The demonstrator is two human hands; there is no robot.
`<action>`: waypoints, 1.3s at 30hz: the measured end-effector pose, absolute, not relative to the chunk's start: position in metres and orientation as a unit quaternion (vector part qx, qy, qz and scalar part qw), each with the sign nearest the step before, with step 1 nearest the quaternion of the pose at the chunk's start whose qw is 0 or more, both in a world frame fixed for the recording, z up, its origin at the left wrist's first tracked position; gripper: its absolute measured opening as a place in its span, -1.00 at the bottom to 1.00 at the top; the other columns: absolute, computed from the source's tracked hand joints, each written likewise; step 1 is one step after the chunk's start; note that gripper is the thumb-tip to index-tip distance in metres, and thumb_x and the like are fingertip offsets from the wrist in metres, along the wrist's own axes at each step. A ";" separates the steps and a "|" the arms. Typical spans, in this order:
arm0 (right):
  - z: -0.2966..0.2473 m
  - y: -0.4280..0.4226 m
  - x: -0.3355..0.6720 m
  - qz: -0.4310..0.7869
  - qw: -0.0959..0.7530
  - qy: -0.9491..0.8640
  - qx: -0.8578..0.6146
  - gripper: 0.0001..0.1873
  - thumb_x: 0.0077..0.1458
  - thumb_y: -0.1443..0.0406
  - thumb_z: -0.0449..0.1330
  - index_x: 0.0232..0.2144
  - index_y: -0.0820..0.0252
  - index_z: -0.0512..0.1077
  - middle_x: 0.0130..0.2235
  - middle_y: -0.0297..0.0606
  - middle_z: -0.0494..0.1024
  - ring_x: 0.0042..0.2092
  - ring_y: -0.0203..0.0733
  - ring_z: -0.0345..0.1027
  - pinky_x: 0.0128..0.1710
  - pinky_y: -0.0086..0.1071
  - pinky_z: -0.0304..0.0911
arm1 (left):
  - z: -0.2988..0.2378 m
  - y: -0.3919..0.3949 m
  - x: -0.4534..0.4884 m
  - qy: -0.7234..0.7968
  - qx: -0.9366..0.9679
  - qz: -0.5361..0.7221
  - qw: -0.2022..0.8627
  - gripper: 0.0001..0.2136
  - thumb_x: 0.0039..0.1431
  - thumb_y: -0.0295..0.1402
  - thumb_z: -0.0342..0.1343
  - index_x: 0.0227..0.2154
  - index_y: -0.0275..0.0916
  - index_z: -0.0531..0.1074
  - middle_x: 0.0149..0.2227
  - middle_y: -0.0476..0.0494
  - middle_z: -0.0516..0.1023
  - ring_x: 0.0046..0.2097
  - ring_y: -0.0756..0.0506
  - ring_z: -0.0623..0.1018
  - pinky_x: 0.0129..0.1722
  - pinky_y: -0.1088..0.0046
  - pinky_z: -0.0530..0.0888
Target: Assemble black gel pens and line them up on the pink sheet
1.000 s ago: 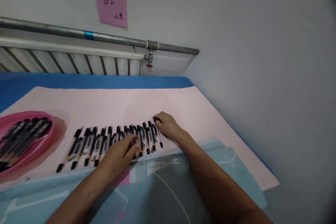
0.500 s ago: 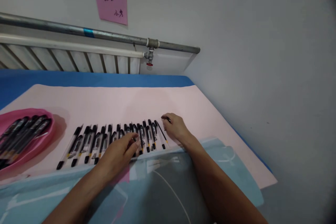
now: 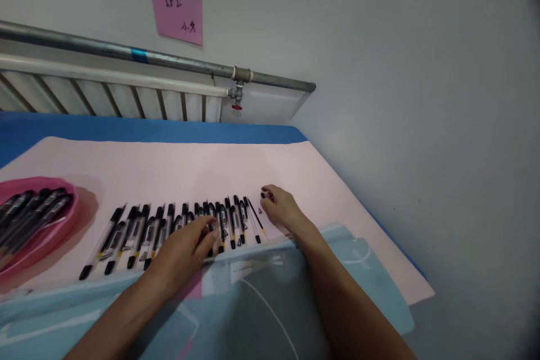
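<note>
A row of disassembled pens [image 3: 137,230] lies across the pink sheet: clear barrels with black ends, black caps, refills and small metal tips. My left hand [image 3: 183,247] rests over the middle of the row, thumb and index finger apart, with no held thing visible; it hides several pens. Just past the row's right end, my right hand [image 3: 280,208] has its fingers curled round a small black piece that looks like a pen cap, mostly hidden by the fingers. Beside that hand lies a small metal pen tip [image 3: 260,211]. A thin black refill [image 3: 256,215] with a yellow end lies at the row's right end.
At left stands a pink basket [image 3: 71,230] with several assembled black pens. A clear plastic cover over light blue cloth [image 3: 371,281] lies along the near edge. Behind the blue table edge [image 3: 169,129] are a radiator and a pipe [image 3: 181,62]; a wall rises at right.
A small metal tip now shows on the sheet beside my right hand. The black piece in that hand is less visible. The whole view has shifted slightly; my left hand stays over the pens.
</note>
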State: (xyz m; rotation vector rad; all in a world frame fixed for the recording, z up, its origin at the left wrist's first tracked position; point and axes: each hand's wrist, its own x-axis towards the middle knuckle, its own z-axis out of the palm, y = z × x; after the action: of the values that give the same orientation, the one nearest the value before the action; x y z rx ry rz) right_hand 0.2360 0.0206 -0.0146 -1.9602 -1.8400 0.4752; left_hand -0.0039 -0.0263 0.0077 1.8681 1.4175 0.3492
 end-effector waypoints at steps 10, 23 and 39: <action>-0.023 0.021 0.235 0.146 0.199 -0.723 -0.646 -0.72 0.00 0.36 0.06 -0.19 0.19 0.41 -0.27 -0.23 0.48 -0.25 -0.27 0.30 -0.22 -0.43 0.13 | 0.002 -0.025 -0.005 0.554 0.737 0.133 0.364 -0.63 0.12 -0.21 -0.16 -0.04 -0.22 0.28 -0.15 -0.19 0.51 -0.13 -0.18 0.47 -0.20 0.32 0.36; -0.029 0.028 0.227 0.143 0.247 -0.705 -0.649 -0.87 -0.03 0.35 0.07 -0.40 0.18 0.42 -0.42 -0.31 0.48 -0.38 -0.31 0.28 -0.36 -0.47 0.10 | -0.001 -0.026 -0.005 0.546 0.752 0.137 0.343 -0.65 0.11 -0.26 -0.15 -0.06 -0.21 0.30 -0.18 -0.17 0.51 -0.17 -0.16 0.48 -0.23 0.33 0.35; -0.021 0.021 0.223 0.147 0.195 -0.698 -0.674 -0.86 -0.03 0.31 0.09 -0.38 0.17 0.42 -0.46 -0.31 0.49 -0.42 -0.30 0.28 -0.44 -0.48 0.05 | 0.000 -0.025 -0.005 0.539 0.763 0.096 0.343 -0.64 0.14 -0.24 -0.20 -0.05 -0.22 0.28 -0.19 -0.20 0.50 -0.20 -0.17 0.47 -0.27 0.34 0.33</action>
State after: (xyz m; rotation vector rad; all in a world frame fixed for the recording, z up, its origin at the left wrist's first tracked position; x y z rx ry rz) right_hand 0.2225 0.0211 -0.0213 -1.8889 -1.9559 0.4112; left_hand -0.0052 -0.0250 -0.0002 1.9836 1.3994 0.2506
